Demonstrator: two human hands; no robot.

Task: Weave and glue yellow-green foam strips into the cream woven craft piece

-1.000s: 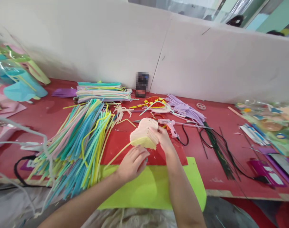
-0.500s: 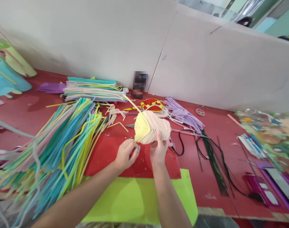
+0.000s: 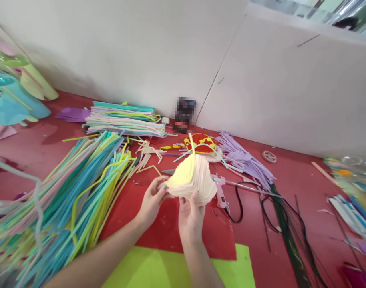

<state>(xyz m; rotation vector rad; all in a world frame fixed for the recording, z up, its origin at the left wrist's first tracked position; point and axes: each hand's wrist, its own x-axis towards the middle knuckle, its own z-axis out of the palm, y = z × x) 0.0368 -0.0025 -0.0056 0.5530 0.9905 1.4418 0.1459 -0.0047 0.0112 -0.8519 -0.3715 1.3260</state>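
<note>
The red table (image 3: 249, 228) carries a lilac bundle (image 3: 242, 158) and multicoloured strips (image 3: 83, 192).

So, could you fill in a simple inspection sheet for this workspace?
Surface: red tabletop; a red sheet overlaps a lime-green sheet.
Thing in hand: cream-and-yellow fuzzy-stem piece, raised above the red sheet, one strip sticking up.
Left hand: fingers at the piece's left edge; whether they pinch it is unclear.
Right hand: fingers hold the piece from below, thumb in front.
Clutter: loose multicoloured stems, stacked stems, lilac bundle, pink glue gun.
Cables: black cable curling from the glue gun; pale cord at left.
Surroundings: whitish partition behind; beyond it, too blurred to identify.
</note>
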